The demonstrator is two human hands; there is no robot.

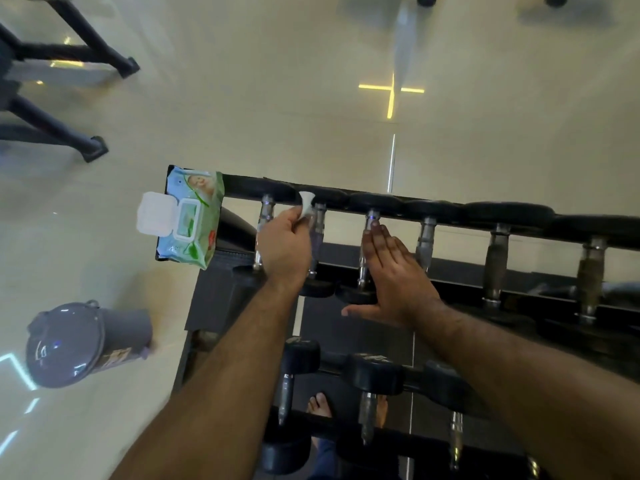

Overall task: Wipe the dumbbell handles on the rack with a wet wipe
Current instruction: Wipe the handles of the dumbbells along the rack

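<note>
Dumbbell handles [426,237] line the rack's [346,194] top row, the heads butting its far rail. My left hand [284,245] pinches the wet wipe [306,206] against the second handle [318,233] from the left; my right hand [394,271] lies flat, fingers straight, along the third handle [370,223]. I judge most handles, including the lower row, remain unwiped. Beside them, the wipes pack [192,216] sits lid open, its print too blurred to read.

Below me the black rack [346,252] carries dumbbells [497,258] on two tiers, the open pack of wet wipes [190,220] lying on its left end, while a grey bin [86,344] stands on the pale floor [277,98].
</note>
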